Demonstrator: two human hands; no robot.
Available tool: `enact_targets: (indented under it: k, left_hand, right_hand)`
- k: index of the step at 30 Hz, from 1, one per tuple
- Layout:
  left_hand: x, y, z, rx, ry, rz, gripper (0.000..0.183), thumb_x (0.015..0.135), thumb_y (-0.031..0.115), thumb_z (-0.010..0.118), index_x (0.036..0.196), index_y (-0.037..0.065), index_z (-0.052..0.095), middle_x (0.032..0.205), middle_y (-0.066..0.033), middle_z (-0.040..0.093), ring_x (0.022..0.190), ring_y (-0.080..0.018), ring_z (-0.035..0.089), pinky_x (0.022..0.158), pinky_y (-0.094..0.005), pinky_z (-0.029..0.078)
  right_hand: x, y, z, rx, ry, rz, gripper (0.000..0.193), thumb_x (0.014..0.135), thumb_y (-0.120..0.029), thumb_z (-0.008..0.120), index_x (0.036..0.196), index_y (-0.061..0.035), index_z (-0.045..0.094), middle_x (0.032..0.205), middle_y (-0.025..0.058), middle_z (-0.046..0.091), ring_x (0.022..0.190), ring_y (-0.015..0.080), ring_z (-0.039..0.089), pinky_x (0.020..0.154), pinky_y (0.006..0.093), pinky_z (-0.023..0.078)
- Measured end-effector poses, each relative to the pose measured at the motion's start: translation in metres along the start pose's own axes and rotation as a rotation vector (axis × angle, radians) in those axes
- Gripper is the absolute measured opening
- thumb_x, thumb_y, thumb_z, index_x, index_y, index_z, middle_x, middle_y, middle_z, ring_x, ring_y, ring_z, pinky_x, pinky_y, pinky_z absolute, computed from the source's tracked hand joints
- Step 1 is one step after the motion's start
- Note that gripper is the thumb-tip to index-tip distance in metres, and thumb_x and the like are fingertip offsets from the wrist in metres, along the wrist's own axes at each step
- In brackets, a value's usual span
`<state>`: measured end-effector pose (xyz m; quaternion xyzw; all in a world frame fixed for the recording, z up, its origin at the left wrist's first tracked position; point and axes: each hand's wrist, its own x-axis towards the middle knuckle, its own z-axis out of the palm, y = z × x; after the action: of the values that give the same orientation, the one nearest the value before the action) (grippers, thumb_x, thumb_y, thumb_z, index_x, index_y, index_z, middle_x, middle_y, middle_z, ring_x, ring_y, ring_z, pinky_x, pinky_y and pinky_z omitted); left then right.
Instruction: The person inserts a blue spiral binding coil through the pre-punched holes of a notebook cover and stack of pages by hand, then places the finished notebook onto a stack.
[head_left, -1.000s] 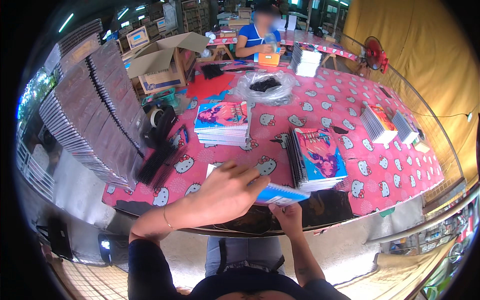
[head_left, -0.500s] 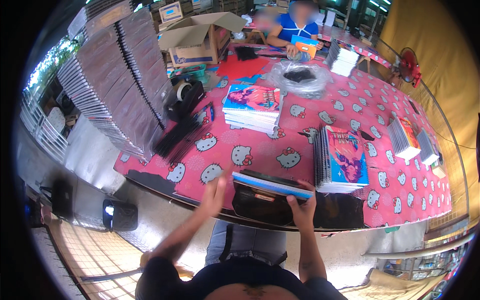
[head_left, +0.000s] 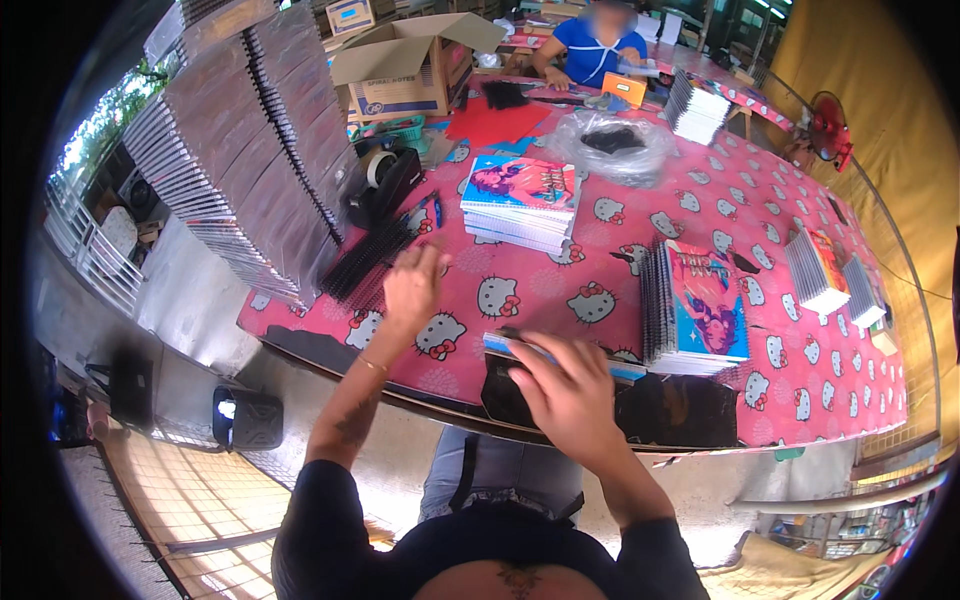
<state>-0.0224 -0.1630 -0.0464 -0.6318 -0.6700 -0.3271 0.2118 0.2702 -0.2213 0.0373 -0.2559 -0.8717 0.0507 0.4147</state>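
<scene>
My left hand is over the table's left part, its fingers curled at the edge of a pile of black spiral binding coils. Whether a coil is between the fingertips is too small to make out. My right hand lies with stretched, parted fingers across a stack of sheets with white and blue edges. That stack rests at the table's front edge, against a black surface, and the hand hides its middle. Just right of it is a pile of spiral notebooks with pink and blue covers.
Another notebook pile is mid-table. A tall stack of bound notebooks rises at left, beside a tape dispenser. Farther back are an open cardboard box, a plastic bag and a person in blue. A red fan stands at right.
My left hand has moved away from the sheet stack, up to the black coils. My right hand has shifted from gripping the stack's right end to lying across it with fingers spread.
</scene>
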Motion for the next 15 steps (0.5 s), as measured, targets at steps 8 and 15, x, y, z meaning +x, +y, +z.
enact_targets:
  k: [8, 15]
  left_hand:
    - [-0.059, 0.091, -0.089, -0.751, -0.042, -0.155, 0.018, 0.090, 0.003, 0.071, 0.108, 0.001, 0.073, 0.085, -0.0113, 0.068, 0.070, -0.0198, 0.063, 0.061, -0.0305, 0.049]
    - [-0.061, 0.090, -0.085, -0.642, -0.050, -0.123, 0.018, 0.087, 0.003, 0.074, 0.104, 0.002, 0.075, 0.087, -0.0123, 0.070, 0.067, -0.0259, 0.064, 0.060, -0.0338, 0.050]
  right_hand:
    - [0.012, 0.020, 0.050, -0.056, -0.052, 0.101, 0.010, 0.088, -0.016, 0.070, 0.096, -0.0099, 0.069, 0.080, 0.0050, 0.068, 0.074, 0.0251, 0.069, 0.069, 0.0380, 0.053]
    - [0.012, 0.019, 0.051, -0.024, -0.034, 0.107, 0.008, 0.089, -0.016, 0.070, 0.094, -0.0110, 0.069, 0.080, 0.0055, 0.067, 0.072, 0.0264, 0.067, 0.067, 0.0389, 0.052]
